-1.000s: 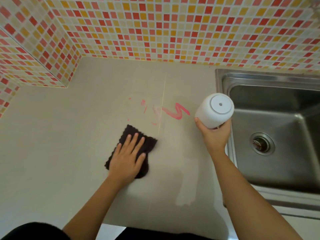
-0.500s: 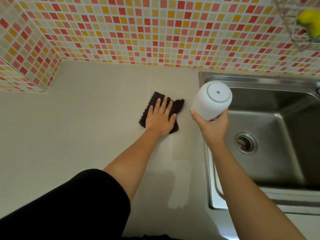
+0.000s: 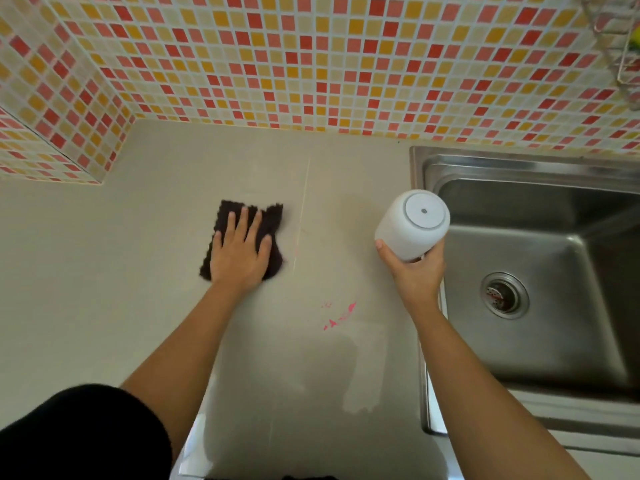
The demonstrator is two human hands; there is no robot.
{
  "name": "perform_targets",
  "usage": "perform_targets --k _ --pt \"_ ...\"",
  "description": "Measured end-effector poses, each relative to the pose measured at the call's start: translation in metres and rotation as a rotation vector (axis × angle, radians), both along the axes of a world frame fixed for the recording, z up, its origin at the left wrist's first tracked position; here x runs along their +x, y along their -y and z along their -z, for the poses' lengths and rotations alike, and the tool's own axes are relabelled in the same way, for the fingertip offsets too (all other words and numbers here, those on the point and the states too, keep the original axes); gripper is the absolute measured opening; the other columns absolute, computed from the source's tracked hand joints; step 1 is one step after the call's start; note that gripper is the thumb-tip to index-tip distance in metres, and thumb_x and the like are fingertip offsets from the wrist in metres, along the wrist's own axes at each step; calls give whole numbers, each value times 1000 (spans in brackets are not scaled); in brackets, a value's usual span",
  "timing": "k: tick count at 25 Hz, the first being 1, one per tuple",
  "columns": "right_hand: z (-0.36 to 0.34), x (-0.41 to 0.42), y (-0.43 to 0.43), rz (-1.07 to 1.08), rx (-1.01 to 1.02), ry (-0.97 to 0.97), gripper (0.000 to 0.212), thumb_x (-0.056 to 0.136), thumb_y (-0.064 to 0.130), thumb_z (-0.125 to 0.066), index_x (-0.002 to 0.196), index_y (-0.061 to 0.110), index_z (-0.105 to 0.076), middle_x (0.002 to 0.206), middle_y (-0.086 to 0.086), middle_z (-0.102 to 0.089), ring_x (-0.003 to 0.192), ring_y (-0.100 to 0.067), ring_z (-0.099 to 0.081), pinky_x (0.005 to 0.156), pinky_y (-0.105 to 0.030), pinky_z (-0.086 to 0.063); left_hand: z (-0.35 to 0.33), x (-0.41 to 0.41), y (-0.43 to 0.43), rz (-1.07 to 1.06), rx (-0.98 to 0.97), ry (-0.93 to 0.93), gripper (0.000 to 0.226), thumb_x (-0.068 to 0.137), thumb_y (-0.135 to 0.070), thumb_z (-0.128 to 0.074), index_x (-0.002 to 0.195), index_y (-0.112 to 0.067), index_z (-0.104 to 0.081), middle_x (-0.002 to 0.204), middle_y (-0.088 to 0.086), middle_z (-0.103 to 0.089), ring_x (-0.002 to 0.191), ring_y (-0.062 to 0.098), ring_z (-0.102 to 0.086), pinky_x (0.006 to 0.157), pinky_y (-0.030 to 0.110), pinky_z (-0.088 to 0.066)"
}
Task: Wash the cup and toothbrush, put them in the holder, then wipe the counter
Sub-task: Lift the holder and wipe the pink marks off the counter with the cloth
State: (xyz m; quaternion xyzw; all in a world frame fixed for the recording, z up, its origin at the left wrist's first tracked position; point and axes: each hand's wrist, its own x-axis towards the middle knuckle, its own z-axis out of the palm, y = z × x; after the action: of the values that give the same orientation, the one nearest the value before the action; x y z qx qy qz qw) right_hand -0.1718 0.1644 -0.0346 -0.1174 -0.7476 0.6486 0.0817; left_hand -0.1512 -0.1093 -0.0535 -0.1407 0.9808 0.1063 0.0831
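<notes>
Left hand (image 3: 239,254) flat on cloth (image 3: 273,216); right hand (image 3: 414,271) grips cup (image 3: 410,225).

Two hands: the left hand (image 3: 239,252) and the right hand (image 3: 414,273). One dark cloth (image 3: 227,214) lies toward the back edge of the worktop (image 3: 104,271). One white cup (image 3: 412,225) is at its right edge. One steel sink (image 3: 426,161) sits beyond that edge, with one drain (image 3: 504,295). One patch of pink smears (image 3: 337,315) lies nearer the front edge. One wire rack (image 3: 620,53) hangs on the wall.

Head view — looks steeply down, close over counter (image 3: 104,271) and sink (image 3: 519,168).
</notes>
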Motion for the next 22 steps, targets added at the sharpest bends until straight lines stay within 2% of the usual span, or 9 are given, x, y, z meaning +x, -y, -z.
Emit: perform_targets --k 2,4,7,10,13,16,18,20,22 --pt "1 1 -1 20 -4 3 94 54 41 -85 136 24 -41 128 7 -57 116 -8 -56 96 -41 -51 1 -41 -19 -84 21 9 57 97 -49 -17 150 -28 -9 160 0 0 147 24 5 119 48 -4" --pt "2 -2 -3 58 -8 3 92 53 42 -85 133 22 -43 123 12 -58 113 -7 -58 95 -42 -51 4 -54 -60 -22 39 20 57 98 -48 -15 150 -27 -7 160 -1 1 147 22 6 119 47 -3" --pt "1 -7 -4 89 11 -6 91 53 43 -84 131 21 -43 116 21 -57 110 -3 -58 97 -40 -50 4 -9 -108 208 62 8 59 96 -48 -11 150 -26 -8 160 -3 -2 148 18 2 118 44 -4" --pt "3 -6 -1 48 32 -7 91 57 40 -85 134 21 -40 124 12 -56 115 -5 -56 99 -38 -49 3 66 -97 362 46 -4 60 93 -49 -12 147 -28 -24 157 -5 -21 146 17 -17 116 42 -19" --pt "9 -1 5 30 25 -5 90 60 28 -87 136 20 -39 131 5 -54 118 -7 -54 101 -36 -48 6 104 -37 267 -32 -37 56 96 -50 -13 142 -29 -37 150 -4 -37 140 18 -33 109 41 -26" --pt "11 2 7 -4 25 -7 90 61 25 -87 137 20 -38 131 6 -53 118 -6 -53 101 -30 -47 1 55 11 -3 25 -30 54 98 -44 -17 147 -25 -25 157 1 -22 146 22 -17 114 49 -19" --pt "11 1 5 -38 34 -5 90 62 25 -86 137 21 -37 131 7 -53 118 -5 -52 99 -24 -46 -3 8 -1 -176 43 -51 51 100 -41 -21 149 -25 -20 160 5 -10 147 25 -4 117 50 -11" --pt "10 -2 2 -66 44 5 90 63 25 -86 138 21 -36 131 6 -53 118 -5 -52 97 -18 -45 3 -18 -44 -131 78 -59 49 99 -42 -23 147 -30 -24 159 11 -9 147 29 -4 117 51 -10" --pt "9 -5 0 -92 41 15 88 65 24 -85 138 19 -36 130 6 -53 115 0 -53 95 -13 -45 10 -3 -93 52 59 -98 48 95 -45 -25 142 -38 -33 157 14 -19 145 34 -14 114 53 -15"
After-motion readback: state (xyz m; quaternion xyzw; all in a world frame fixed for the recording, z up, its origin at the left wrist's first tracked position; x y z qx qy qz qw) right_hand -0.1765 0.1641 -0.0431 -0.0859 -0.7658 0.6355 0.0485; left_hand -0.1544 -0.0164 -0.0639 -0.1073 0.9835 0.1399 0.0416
